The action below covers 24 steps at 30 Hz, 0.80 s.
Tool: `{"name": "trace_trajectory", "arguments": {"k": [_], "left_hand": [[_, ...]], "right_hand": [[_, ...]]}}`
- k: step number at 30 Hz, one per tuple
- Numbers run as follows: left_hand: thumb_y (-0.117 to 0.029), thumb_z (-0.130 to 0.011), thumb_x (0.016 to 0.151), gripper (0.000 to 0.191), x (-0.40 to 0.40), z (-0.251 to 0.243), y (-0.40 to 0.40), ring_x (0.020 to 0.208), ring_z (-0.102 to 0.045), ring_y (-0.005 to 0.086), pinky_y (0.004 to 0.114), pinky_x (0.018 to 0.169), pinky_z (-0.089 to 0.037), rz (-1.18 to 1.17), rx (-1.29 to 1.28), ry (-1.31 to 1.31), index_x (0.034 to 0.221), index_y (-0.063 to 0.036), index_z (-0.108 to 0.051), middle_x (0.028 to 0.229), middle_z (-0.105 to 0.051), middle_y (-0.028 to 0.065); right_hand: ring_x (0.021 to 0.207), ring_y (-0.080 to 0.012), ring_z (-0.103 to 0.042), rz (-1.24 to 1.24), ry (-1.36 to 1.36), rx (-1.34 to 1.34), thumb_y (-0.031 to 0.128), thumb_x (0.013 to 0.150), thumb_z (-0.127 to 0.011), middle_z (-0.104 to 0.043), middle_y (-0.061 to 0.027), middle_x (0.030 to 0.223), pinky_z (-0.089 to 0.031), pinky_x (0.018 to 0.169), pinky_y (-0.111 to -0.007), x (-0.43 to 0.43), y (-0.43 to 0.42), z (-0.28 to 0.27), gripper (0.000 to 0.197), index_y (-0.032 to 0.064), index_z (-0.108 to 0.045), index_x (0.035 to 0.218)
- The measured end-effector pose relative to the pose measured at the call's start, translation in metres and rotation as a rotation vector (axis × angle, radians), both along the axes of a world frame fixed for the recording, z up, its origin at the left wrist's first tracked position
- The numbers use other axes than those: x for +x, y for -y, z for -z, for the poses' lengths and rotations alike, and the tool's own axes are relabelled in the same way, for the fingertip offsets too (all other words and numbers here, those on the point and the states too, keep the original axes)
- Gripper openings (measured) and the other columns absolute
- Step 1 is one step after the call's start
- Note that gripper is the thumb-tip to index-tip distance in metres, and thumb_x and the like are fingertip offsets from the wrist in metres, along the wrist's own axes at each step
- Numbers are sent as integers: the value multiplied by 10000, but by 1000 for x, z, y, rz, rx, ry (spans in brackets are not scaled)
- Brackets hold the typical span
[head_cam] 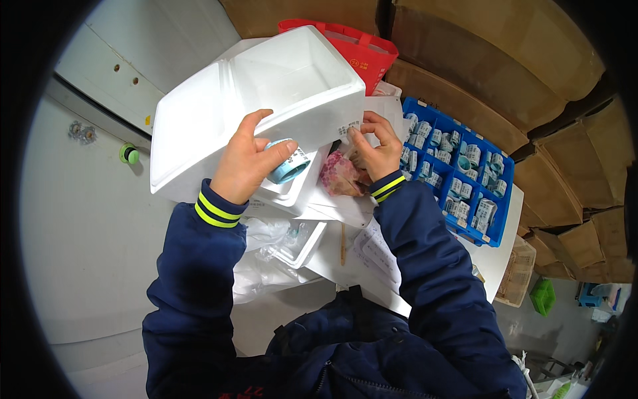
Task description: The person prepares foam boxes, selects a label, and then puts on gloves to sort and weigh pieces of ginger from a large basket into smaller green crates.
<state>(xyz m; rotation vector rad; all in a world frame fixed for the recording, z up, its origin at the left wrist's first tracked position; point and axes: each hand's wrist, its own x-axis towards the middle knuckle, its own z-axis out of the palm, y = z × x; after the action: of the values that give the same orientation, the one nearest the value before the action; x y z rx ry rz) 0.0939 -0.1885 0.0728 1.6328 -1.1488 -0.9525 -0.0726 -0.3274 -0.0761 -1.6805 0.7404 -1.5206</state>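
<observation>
Two-part in look, an open white box (299,122), probably foam, stands tilted in front of me with a ridge across it. My left hand (244,157) holds a roll of printed labels (289,167) with blue backing under its thumb, while its index finger reaches to the box's near rim. At the box's right corner, the thumb and fingertips of my right hand (376,147) pinch the edge of a small printed label (349,128). The label lies against the box wall; whether it is stuck there I cannot tell. A pink patterned bag or cloth (341,174) lies just below my right hand.
A blue divided crate (461,167) full of label rolls stands on the right of the white table (331,254). A red bag (361,55) and cardboard boxes (478,45) are behind. Nearer lie clear plastic bags (264,237), a white tray (311,244), a wooden stick (343,244) and written paper (376,252).
</observation>
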Motion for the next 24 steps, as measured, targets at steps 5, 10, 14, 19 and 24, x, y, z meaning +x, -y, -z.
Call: {"name": "trace_trajectory", "arguments": {"k": [5, 10, 14, 19, 24], "left_hand": [[-157, -652, 870, 598, 1, -2, 0, 916, -613, 166, 256, 811, -468, 36, -13, -63, 1337, 47, -340, 991, -642, 175], [-178, -650, 875, 598, 6, 1, 2, 927, -611, 172, 265, 834, -468, 61, -45, -42, 1330, 57, -342, 1006, -637, 177], [-188, -652, 875, 595, 5, 2, 2, 919, -611, 166, 268, 826, -469, 46, -53, -64, 1327, 56, -350, 989, -642, 167], [-193, -648, 877, 585, 3, 0, 1, 885, -613, 153, 256, 803, -466, 58, -60, -55, 1322, 54, -362, 941, -653, 146], [-186, -634, 883, 605, -1, -5, -3, 860, -613, 147, 252, 794, -463, 32, -80, -44, 1361, 25, -328, 917, -651, 133]], "right_hand": [[958, -246, -600, 23, -13, 71, 164, 705, -790, -639, -105, 1019, -444, 917, -331, 1, 4, 7, 444, 28, -525, 1034], [893, -138, -596, -273, 204, 303, 95, 850, -669, -643, -73, 958, -464, 857, -268, -6, 21, 3, 225, -1, -585, 1036], [900, -170, -600, -197, 101, 213, 134, 804, -725, -633, -88, 975, -475, 848, -284, -8, 13, -8, 363, -7, -554, 1092], [930, -233, -577, -41, -183, 37, 143, 673, -805, -590, -124, 999, -465, 865, -333, -4, 3, -14, 634, 24, -488, 1210], [937, -269, -557, 82, -241, -58, 83, 660, -777, -548, -145, 1052, -470, 851, -353, -11, -2, -21, 717, 36, -437, 1289]]}}
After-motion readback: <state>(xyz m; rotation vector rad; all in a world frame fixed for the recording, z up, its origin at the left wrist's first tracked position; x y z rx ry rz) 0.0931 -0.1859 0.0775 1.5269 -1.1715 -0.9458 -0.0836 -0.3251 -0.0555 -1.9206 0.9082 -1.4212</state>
